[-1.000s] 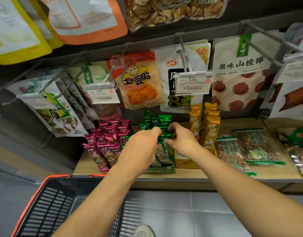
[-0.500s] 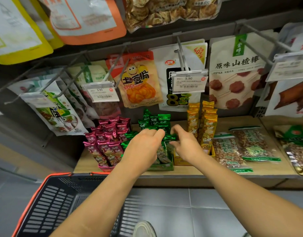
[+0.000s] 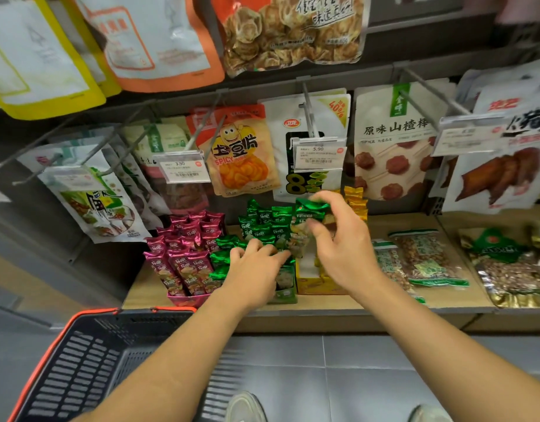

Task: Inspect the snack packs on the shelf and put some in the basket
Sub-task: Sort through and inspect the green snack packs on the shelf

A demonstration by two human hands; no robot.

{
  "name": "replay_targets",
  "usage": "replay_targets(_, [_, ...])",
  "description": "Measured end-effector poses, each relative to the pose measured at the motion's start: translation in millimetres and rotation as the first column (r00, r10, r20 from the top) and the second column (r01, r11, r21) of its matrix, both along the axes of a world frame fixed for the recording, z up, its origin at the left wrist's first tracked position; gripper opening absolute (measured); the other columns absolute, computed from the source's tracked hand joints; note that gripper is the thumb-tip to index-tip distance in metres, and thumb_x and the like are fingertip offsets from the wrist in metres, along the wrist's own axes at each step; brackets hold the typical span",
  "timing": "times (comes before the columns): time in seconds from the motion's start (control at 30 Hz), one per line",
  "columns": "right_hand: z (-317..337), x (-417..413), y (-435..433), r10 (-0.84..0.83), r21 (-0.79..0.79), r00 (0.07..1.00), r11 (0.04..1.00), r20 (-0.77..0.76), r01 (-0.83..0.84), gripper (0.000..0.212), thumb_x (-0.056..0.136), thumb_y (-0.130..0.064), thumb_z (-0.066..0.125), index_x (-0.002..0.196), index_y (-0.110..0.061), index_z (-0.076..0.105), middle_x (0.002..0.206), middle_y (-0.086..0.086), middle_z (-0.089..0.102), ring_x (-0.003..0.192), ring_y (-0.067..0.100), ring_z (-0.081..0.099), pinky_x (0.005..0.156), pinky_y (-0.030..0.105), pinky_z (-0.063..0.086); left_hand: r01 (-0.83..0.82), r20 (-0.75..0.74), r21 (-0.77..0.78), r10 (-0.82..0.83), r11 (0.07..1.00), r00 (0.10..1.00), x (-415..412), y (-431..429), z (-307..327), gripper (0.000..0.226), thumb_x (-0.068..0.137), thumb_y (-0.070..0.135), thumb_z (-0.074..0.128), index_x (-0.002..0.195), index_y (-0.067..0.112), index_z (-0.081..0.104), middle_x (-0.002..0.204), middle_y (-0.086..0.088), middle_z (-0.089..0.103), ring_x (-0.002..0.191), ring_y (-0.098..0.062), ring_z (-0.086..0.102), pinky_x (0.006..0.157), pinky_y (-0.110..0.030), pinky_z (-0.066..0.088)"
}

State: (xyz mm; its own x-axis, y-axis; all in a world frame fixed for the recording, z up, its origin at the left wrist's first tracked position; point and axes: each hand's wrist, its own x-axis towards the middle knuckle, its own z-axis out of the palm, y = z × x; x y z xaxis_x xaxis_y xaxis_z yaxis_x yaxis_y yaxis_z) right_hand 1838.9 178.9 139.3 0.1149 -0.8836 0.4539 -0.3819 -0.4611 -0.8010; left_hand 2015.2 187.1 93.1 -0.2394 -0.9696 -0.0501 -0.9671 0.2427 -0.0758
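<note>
right hand [image 3: 344, 248] pinches a green snack pack [image 3: 308, 213] above the green box [image 3: 285, 292], long axis near upright; left hand [image 3: 253, 269] rests on the boxed packs [image 3: 262, 229], grip unclear.

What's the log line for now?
right hand: pinching green snack pack above box | left hand: on green packs in box | basket: no packs visible

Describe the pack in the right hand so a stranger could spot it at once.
On the wooden shelf under the hanging bags stand three rows of small packs: pink, green and yellow. Just above the green row, the right hand pinches one green pack between thumb and fingers. It alone is held up clear of the row, while the rest stand packed together.
</note>
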Motion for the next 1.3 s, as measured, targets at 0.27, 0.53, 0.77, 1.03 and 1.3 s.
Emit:
replay_targets(0.27, [78.1, -46.2, 41.0, 0.088, 0.210, 0.970, 0.968, 0.226, -0.137, 0.020, 0.089, -0.015, 0.066, 0.106, -0.027, 0.063, 0.101, -0.009, 0.071, 0.096, 0.008, 0.066, 0.090, 0.037, 0.053, -0.163, -0.766, 0.049, 0.142, 0.985, 0.627, 5.2, 19.7, 83.3, 0.025, 0.096, 0.014, 0.055, 0.097, 0.032, 0.072, 0.090, 0.011, 0.075, 0.077, -0.010, 0.068, 0.068, -0.022, 0.051])
replay_targets(0.53, [63.4, -35.8, 86.2, 0.253, 0.420, 0.863, 0.791, 0.437, -0.444, 0.023, 0.086, -0.010, 0.063, 0.108, -0.016, 0.067, 0.107, 0.011, 0.072, 0.100, 0.025, 0.067, 0.086, 0.044, 0.056, 0.159, -0.958, 0.159, 0.114, 0.974, 0.262, -22.3, 77.4, 146.7, 0.027, 0.081, 0.041, 0.063, 0.089, 0.018, 0.075, 0.066, 0.001, 0.065, 0.058, -0.010, 0.057, 0.056, -0.020, 0.049])
replay_targets(0.77, [56.3, -30.4, 89.3, 0.340, 0.430, 0.899, 0.793, 0.276, -0.432, 0.025, 0.089, -0.008, 0.066, 0.110, -0.021, 0.069, 0.105, -0.005, 0.073, 0.101, 0.015, 0.069, 0.091, 0.038, 0.054, -0.058, -0.970, 0.069, 0.080, 0.996, 0.228, -19.8, 96.1, 132.9, 0.017, 0.087, 0.010, 0.069, 0.074, 0.017, 0.076, 0.061, -0.003, 0.069, 0.049, -0.010, 0.061, 0.051, -0.022, 0.050])
replay_targets(1.03, [51.8, -27.7, 85.3, 0.323, 0.448, 0.868, 0.757, 0.377, -0.476, 0.028, 0.086, -0.036, 0.069, 0.112, -0.027, 0.064, 0.110, 0.007, 0.069, 0.099, 0.022, 0.069, 0.082, 0.037, 0.056, -0.103, -0.996, 0.076, 0.071, 0.992, -0.048, -23.8, 96.8, 120.8, 0.028, 0.088, 0.005, 0.064, 0.075, 0.026, 0.078, 0.062, -0.001, 0.069, 0.051, -0.008, 0.061, 0.052, -0.018, 0.050])
replay_targets(1.3, [51.5, -17.7, 91.8, 0.287, 0.495, 0.687, 0.518, 0.668, -0.698, 0.038, 0.089, -0.046, 0.052, 0.116, -0.026, 0.069, 0.116, 0.007, 0.071, 0.097, 0.016, 0.069, 0.076, 0.025, 0.055, -0.076, -0.987, 0.083, 0.072, 0.994, -0.140, -21.4, 97.4, 114.8, 0.017, 0.080, 0.009, 0.067, 0.078, 0.022, 0.077, 0.068, -0.001, 0.071, 0.058, -0.010, 0.062, 0.055, -0.020, 0.051])
